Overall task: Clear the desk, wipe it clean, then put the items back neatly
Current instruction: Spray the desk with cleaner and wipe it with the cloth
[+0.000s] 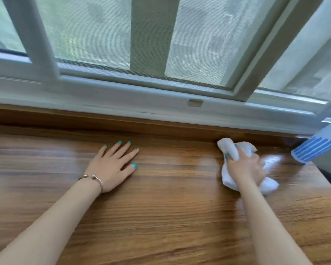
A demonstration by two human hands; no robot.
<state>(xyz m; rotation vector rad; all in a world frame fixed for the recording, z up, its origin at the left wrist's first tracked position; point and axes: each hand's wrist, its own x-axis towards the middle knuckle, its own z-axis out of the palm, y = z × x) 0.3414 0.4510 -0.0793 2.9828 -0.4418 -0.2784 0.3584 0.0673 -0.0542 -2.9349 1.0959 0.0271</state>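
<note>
Left hand (111, 165) flat, fingers spread on desk (170, 217) | right hand (245, 169) grips white cloth (229, 148) below window (161, 44)

crumpled white cloth (230, 150) on wooden desk (161, 207)

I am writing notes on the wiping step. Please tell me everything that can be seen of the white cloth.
The white cloth looks like soft fabric or thick paper towel, crumpled into a loose wad, not folded flat. It lies on the wooden desk near its far right part, close to the window ledge. The right hand presses on it, fingers curled over its middle; bunches stick out beyond and behind the hand. Its near edge is blurred.
</note>
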